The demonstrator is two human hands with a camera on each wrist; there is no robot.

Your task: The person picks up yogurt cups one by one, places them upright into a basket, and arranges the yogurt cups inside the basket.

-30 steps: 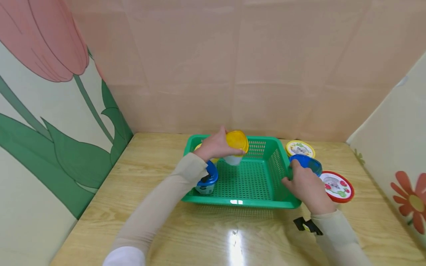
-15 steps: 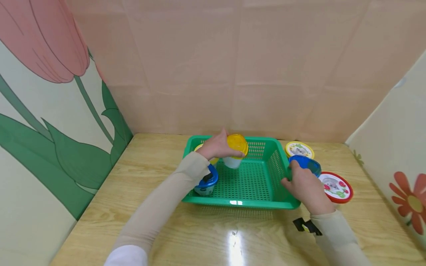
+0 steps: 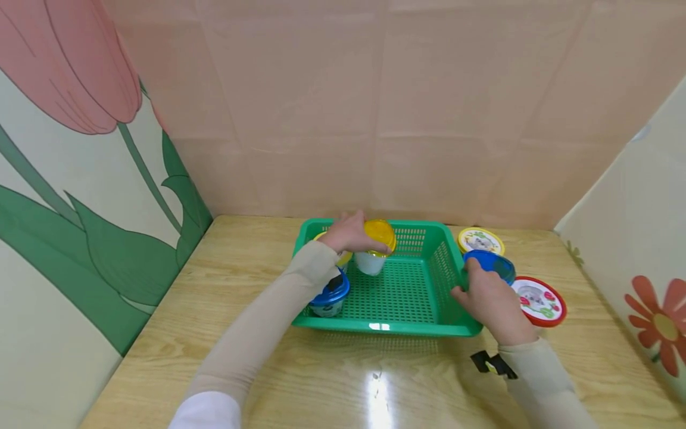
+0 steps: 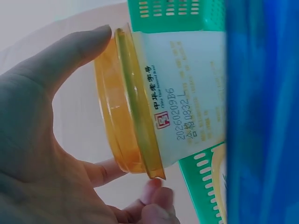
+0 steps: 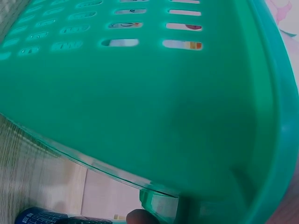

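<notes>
My left hand (image 3: pixel 351 233) grips a white plastic tub with a clear yellow lid (image 3: pixel 380 235) inside the green basket (image 3: pixel 386 329), near its back. In the left wrist view, thumb and fingers span the lid of this tub (image 4: pixel 182 93), whose side carries a printed date code. To its left, partly behind the hand, sits another yellow-lidded tub (image 3: pixel 345 259). Below that is a blue-lidded tub (image 3: pixel 329 292) at the basket's left end. My right hand (image 3: pixel 495 304) holds the basket's right rim. Mostly basket wall (image 5: pixel 140 102) fills the right wrist view, with a fingertip (image 5: pixel 142 217) at the bottom.
Right of the basket, on the wooden table (image 3: pixel 257 381), are a yellow-rimmed tub (image 3: pixel 480 240), a blue-lidded tub (image 3: pixel 490 263) partly behind the right hand, and a red-rimmed tub (image 3: pixel 539 301). Peach sheeting (image 3: pixel 375 119) rises behind the table, with printed panels at both sides.
The left hand has lowered the yellow-lidded tub deeper into the basket and slightly left. The right hand stays at the basket's rim.
</notes>
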